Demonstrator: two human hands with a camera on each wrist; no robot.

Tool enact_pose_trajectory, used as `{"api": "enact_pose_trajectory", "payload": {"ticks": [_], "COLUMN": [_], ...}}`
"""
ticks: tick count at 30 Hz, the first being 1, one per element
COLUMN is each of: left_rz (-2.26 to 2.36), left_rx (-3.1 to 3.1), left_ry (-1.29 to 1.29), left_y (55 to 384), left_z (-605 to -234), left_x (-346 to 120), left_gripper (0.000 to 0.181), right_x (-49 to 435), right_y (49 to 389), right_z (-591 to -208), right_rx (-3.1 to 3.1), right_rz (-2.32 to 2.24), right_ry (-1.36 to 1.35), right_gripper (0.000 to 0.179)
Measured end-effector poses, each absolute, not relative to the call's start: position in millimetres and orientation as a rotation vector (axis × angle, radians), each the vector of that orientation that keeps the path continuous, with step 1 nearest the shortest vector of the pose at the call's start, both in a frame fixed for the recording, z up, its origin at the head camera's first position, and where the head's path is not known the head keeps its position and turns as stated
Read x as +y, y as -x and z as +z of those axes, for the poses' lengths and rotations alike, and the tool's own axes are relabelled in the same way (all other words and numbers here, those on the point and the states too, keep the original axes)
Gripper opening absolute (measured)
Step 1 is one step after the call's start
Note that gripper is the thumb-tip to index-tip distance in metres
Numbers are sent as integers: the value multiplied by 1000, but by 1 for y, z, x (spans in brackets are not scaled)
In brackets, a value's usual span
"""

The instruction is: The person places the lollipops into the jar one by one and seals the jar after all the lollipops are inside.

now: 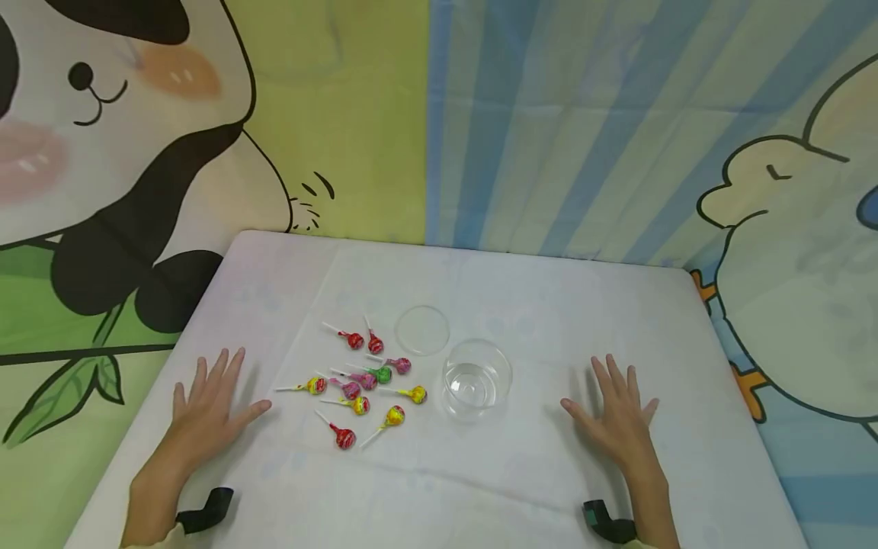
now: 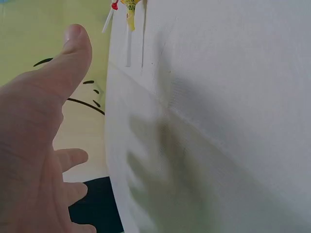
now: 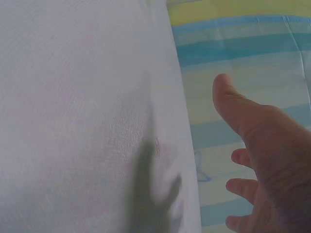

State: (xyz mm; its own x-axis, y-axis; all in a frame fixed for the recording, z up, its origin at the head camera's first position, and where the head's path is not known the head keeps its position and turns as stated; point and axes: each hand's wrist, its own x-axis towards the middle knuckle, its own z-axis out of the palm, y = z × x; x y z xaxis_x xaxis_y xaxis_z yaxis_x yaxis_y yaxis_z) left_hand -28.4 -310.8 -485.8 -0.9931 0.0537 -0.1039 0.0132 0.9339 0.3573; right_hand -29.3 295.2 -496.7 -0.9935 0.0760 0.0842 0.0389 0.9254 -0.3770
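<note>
Here, closest in, the left hand [image 1: 206, 415] and right hand [image 1: 617, 419] spread over the white table [image 1: 439, 503], fingers extended, gripping nothing. Between them, nearer the left, lie the lollipops [image 1: 350, 390], red, yellow, pink and green; one yellow one's stick ends near the left thumb. The clear jar [image 1: 473, 389] stands right of them, well apart from the right hand. Beyond it, leftward, lies a clear disc [image 1: 421, 330]; farthest, a cartoon backdrop [image 1: 370, 114].

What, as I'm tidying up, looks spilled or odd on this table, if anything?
Nothing stands out as odd or damaged. The lollipops lie loosely scattered, pointing different ways; the clear disc, probably a lid, lies beside the clear container.
</note>
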Motion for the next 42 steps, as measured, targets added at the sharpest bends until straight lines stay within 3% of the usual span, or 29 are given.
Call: {"api": "enact_pose_trajectory", "payload": {"ticks": [5,10,17,27,42], "left_rz": [656,751,639,570,742], "left_rx": [3029,2971,2932,2986,3071], "left_ry": [-190,-242,-257,-311,-365], "left_y": [32,34,40,47,49], "left_z": [-487,-488,-490,-493,-494], "left_x": [-307,-300,-291,-285,-293], "left_gripper": [87,65,47,26,16], "right_x": [286,259,210,175,162], "right_y": [34,34,37,45,49], "right_z": [-493,-493,-492,-489,-496], "right_rx": [-2974,-2844,-2542,-2537,-2560], "right_rz": [730,1271,1891,1934,1840], "right_ry": [-22,-275,-546,-484,-411], "right_gripper": [88,84,104,121,109]}}
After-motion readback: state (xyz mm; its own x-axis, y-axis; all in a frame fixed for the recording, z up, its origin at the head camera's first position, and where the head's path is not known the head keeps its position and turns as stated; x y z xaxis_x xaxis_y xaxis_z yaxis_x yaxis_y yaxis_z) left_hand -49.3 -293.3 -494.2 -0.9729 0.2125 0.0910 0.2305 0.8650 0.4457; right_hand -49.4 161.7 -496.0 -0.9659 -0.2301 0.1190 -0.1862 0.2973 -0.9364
